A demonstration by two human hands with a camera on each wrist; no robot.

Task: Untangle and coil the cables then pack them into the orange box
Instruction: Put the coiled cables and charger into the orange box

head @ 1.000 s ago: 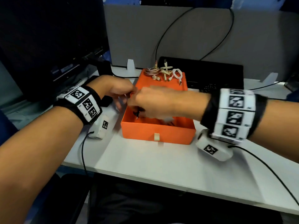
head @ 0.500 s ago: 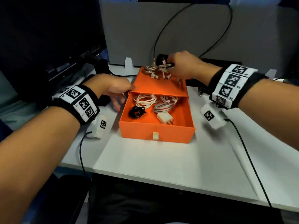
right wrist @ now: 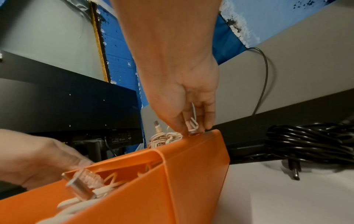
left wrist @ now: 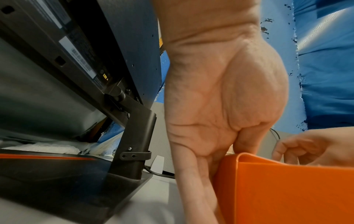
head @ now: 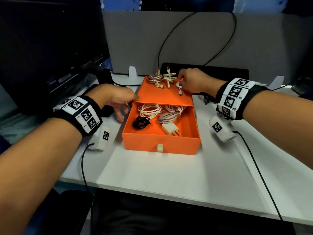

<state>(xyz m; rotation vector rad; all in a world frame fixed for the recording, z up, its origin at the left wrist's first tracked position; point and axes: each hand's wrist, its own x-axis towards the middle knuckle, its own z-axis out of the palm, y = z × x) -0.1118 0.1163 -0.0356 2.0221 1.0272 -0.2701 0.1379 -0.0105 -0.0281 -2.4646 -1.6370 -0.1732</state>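
The orange box (head: 193, 136) sits mid-desk with its drawer pulled toward me. Inside lie two white cable coils (head: 149, 110), a grey coil (head: 166, 118), a small black coil (head: 141, 123) and a white charger plug (head: 170, 129). On the box's sleeve top (head: 162, 96) rest a braided pink coil (head: 154, 79) and a cream coil (head: 168, 78). My right hand (head: 191, 81) pinches a small white cable (head: 179, 86) at the sleeve's far right; its fingers (right wrist: 191, 121) close on the loops. My left hand (head: 116, 97) holds the sleeve's left edge (left wrist: 237, 160), thumb on top.
A monitor (head: 50, 48) on a dark stand (left wrist: 138, 136) stands close at the left. A black keyboard (head: 220, 73) lies behind the box, with a bundled black power cord (right wrist: 310, 142) to its right. Grey partition at the back. Bare white desk (head: 169, 175) lies in front.
My right hand left the drawer, reached to the far right of the sleeve top and took hold of the small white cable. The left hand stayed at the box's left edge.
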